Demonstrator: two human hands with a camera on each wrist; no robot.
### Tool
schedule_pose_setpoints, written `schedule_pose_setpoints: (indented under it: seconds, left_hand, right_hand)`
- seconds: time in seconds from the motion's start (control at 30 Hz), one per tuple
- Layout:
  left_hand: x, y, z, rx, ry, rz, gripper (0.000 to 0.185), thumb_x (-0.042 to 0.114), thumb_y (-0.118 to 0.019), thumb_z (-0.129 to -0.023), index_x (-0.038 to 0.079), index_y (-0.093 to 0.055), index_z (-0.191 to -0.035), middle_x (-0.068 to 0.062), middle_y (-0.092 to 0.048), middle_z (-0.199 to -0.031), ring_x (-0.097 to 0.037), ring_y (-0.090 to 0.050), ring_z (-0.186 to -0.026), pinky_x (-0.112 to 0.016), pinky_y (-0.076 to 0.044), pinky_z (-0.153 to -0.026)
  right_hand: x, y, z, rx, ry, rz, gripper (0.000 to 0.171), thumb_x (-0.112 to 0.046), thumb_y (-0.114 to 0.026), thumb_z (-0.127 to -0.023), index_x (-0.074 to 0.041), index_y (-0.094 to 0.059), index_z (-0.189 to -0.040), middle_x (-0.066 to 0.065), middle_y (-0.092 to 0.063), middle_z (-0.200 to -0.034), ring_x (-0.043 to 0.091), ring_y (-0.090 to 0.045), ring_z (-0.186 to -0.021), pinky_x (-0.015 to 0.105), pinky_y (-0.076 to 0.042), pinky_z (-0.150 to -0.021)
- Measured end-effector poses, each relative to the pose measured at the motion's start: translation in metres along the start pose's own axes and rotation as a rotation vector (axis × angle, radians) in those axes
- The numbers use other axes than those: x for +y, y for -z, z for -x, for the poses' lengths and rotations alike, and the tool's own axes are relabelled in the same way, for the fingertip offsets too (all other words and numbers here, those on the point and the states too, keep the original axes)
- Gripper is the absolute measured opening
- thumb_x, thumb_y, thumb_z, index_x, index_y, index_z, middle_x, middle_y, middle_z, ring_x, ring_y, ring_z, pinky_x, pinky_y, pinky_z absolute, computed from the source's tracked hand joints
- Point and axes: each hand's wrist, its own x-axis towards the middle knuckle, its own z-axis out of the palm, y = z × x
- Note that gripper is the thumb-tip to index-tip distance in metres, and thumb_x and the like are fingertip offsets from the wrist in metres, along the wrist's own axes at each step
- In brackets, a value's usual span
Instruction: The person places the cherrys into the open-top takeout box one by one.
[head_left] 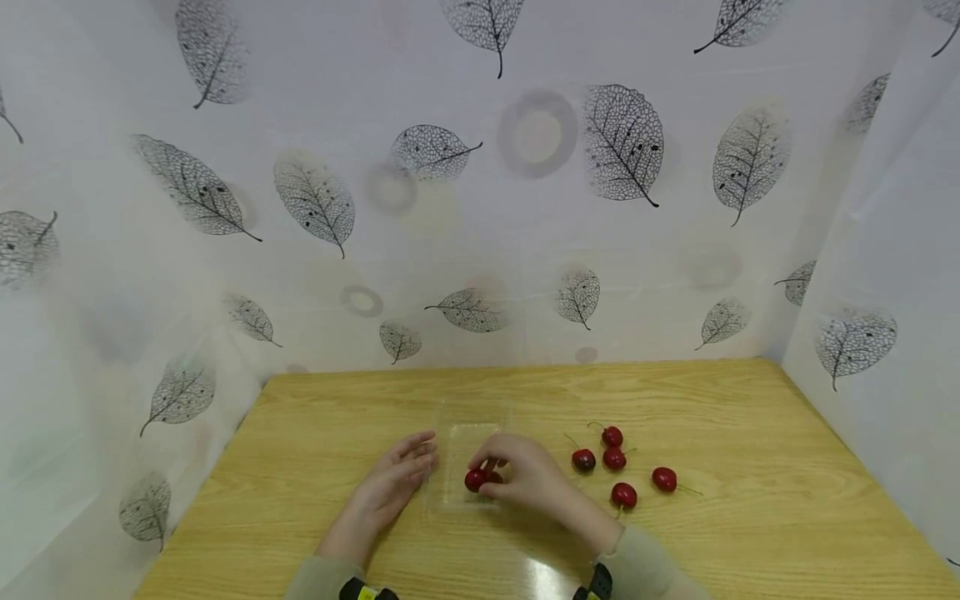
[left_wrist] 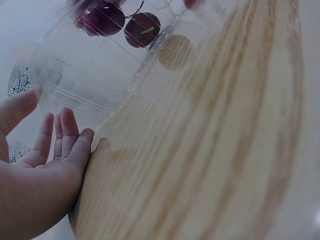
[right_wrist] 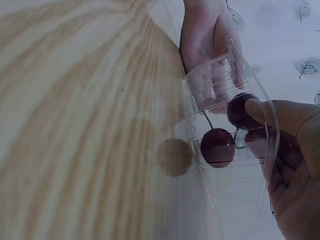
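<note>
A clear plastic box (head_left: 454,454) stands on the table between the hands. My right hand (head_left: 531,479) reaches over its right side and pinches a dark red cherry (head_left: 475,480) between thumb and fingers. In the right wrist view, the held cherry (right_wrist: 241,111) is near the thumb tip, above another cherry (right_wrist: 217,148) in the box. A third cherry (right_wrist: 256,142) shows partly behind the box wall, near the fingers. My left hand (head_left: 396,479) rests at the box's left side with fingers extended, their tips right at the wall in the left wrist view.
Right of the box, several loose cherries with stems lie on the wooden table (head_left: 322,433), among them a near cherry (head_left: 623,496) and a far-right cherry (head_left: 664,479). A leaf-patterned white curtain (head_left: 525,225) encloses the back and sides.
</note>
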Motion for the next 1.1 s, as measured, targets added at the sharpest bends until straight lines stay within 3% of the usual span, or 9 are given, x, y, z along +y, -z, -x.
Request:
schedule_pose_setpoints:
  seconds: [0.23,0.43,0.57,0.9,1.1]
  left_hand:
    - [0.002,-0.001,0.001,-0.003,0.007,-0.022,0.060,0.004,-0.057,-0.106,-0.004,-0.032,-0.160,-0.002,-0.052,-0.135,-0.007,-0.058,-0.122,-0.019,-0.049,-0.105]
    - [0.002,0.000,0.002,-0.003,0.011,-0.039,0.063,0.006,-0.057,-0.106,-0.005,-0.028,-0.162,-0.010,-0.047,-0.146,-0.009,-0.055,-0.127,-0.018,-0.048,-0.106]
    - [0.001,0.000,0.001,-0.007,0.009,-0.038,0.062,0.006,-0.056,-0.107,-0.005,-0.029,-0.162,-0.008,-0.048,-0.144,-0.009,-0.055,-0.126,-0.018,-0.048,-0.106]
    - [0.001,0.000,0.002,-0.010,0.000,-0.023,0.063,0.005,-0.058,-0.106,-0.006,-0.029,-0.161,-0.003,-0.051,-0.137,-0.007,-0.057,-0.122,-0.018,-0.049,-0.105]
    - [0.002,0.000,0.003,-0.016,-0.004,-0.004,0.062,0.003,-0.059,-0.105,-0.006,-0.031,-0.160,0.000,-0.053,-0.133,-0.006,-0.058,-0.121,-0.018,-0.049,-0.106]
  right_hand:
    - [0.000,-0.002,-0.001,0.007,0.035,0.057,0.030,-0.010,-0.090,-0.083,-0.015,-0.077,-0.110,-0.003,-0.078,-0.106,0.007,-0.072,-0.093,0.026,-0.060,-0.087]
    - [-0.002,-0.002,0.000,-0.001,0.010,0.032,0.029,-0.004,-0.088,-0.084,-0.014,-0.077,-0.109,-0.002,-0.077,-0.105,0.010,-0.072,-0.093,0.026,-0.061,-0.087]
    - [-0.004,-0.001,0.000,0.002,-0.007,0.008,0.028,-0.001,-0.087,-0.085,-0.013,-0.077,-0.109,-0.001,-0.077,-0.105,0.012,-0.072,-0.093,0.026,-0.061,-0.086]
    - [-0.003,0.007,-0.001,0.004,-0.075,-0.205,0.024,0.002,-0.081,-0.088,-0.004,-0.076,-0.111,0.010,-0.077,-0.109,0.020,-0.074,-0.096,0.028,-0.061,-0.090]
    - [0.002,0.012,0.000,-0.006,-0.131,-0.302,0.021,-0.003,-0.079,-0.093,-0.004,-0.076,-0.114,0.011,-0.077,-0.111,0.014,-0.072,-0.097,0.025,-0.060,-0.090]
